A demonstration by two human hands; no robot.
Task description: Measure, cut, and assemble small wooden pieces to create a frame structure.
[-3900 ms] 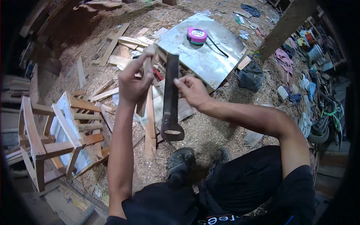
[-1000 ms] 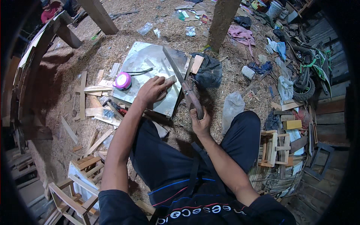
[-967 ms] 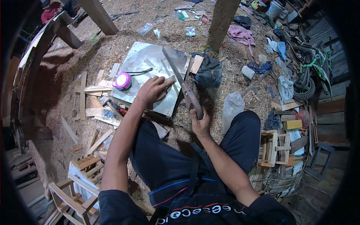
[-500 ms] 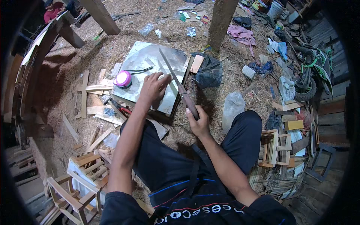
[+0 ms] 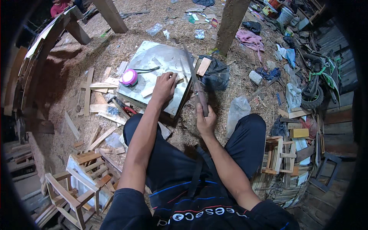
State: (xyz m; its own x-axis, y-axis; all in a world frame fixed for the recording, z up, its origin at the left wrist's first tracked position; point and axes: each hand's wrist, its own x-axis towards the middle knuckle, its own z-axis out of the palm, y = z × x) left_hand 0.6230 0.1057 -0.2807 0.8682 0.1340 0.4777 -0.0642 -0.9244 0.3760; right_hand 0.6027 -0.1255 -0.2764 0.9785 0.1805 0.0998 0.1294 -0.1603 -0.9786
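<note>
Grey and metal-topped, the bench (image 5: pixel 148 53) is bearing a pale wooden strip (image 5: pixel 179 77) that the left grip (image 5: pixel 165 89) is pinching; the right grip (image 5: pixel 206 122) is clasping a brown-handled handsaw (image 5: pixel 197 89) alongside; I'm seeing no finished cut.

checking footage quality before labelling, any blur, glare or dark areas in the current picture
Head view: the saw blade looks smeared, probably by motion; head view: light glares off the pale slab, and the pink tape measure looks washed out on its face; head view: the corners fall to black.
</note>
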